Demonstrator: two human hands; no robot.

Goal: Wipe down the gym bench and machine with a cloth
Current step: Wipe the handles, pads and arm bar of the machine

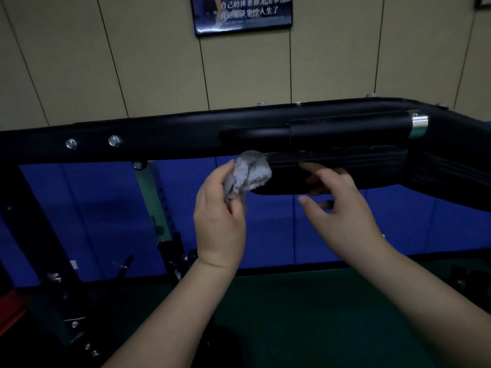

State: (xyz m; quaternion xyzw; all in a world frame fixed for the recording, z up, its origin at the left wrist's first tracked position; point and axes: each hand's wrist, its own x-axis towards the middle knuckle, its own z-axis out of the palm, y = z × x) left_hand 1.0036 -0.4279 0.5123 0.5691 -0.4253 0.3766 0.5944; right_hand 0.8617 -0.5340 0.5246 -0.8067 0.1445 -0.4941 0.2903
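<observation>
While seemingly against the pad (332,179), cloth (249,172) in left grip (219,216).

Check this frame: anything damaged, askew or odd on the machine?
Nothing stands out. The left hand grips the grey cloth against the black pad under the frame bar; the right hand steadies the pad.

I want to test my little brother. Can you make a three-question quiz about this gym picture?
1. True or false: the left hand grips a grey cloth.
2. Which hand reaches for the black pad? A) left B) right
3. Fill in: the cloth is bunched against the left end of the ____.

Key: 1 true. 2 B, the right hand. 3 pad, just under the black bar.
</observation>
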